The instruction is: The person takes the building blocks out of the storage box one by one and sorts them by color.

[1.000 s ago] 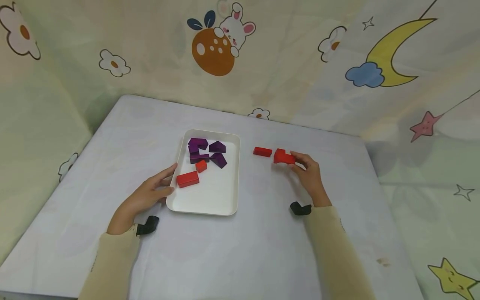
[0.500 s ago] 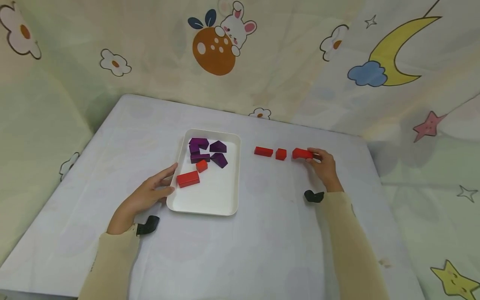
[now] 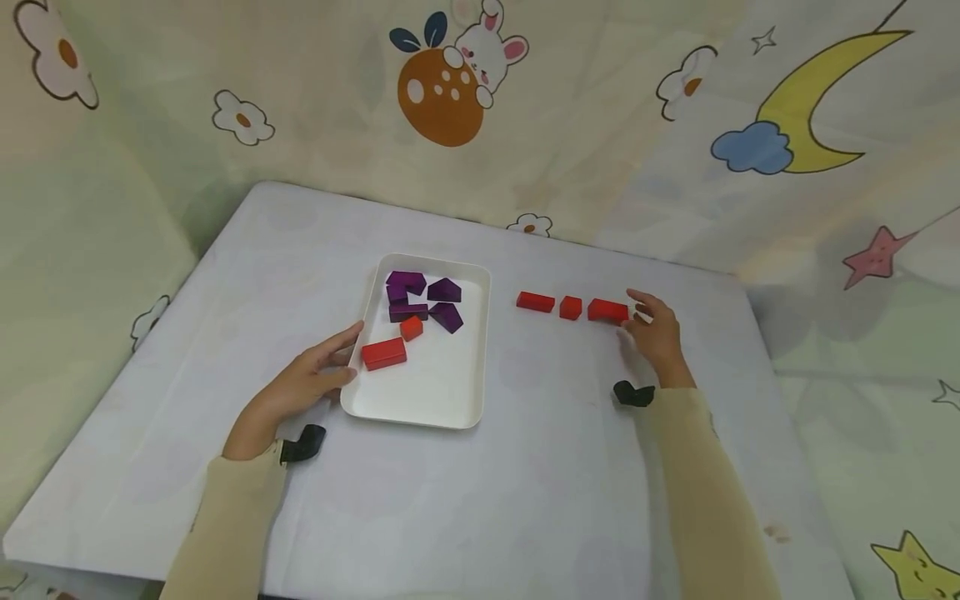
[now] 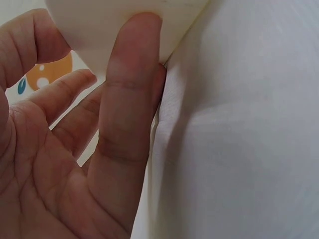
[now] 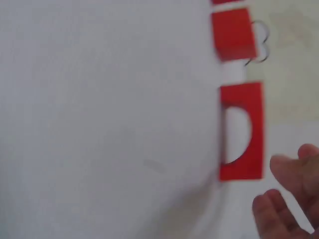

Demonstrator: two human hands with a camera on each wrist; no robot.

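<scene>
My left hand (image 3: 303,385) holds the white tray (image 3: 420,418) at its left side, thumb and fingertips at the rim. In the left wrist view the thumb (image 4: 130,94) lies against the tray's outer wall (image 4: 99,30), which partly hides other fingertips. My right hand (image 3: 657,337) has its fingers spread just right of a red arch block (image 3: 607,310). In the right wrist view a gap shows between the fingertips and that arch block (image 5: 255,132). A red cube (image 3: 571,307) and a red rectangular block (image 3: 536,302) stand left of it in a row.
Inside the tray lie several purple blocks (image 3: 445,291), an orange-red cube (image 3: 411,328) and a larger red block (image 3: 384,354). The white-covered table (image 3: 525,500) meets a patterned cloth backdrop (image 3: 330,100) behind and at both sides.
The right hand has moved the red arch block rightward, away from the red cube, and let go of it at the row's right end. The left hand has stayed at the tray.
</scene>
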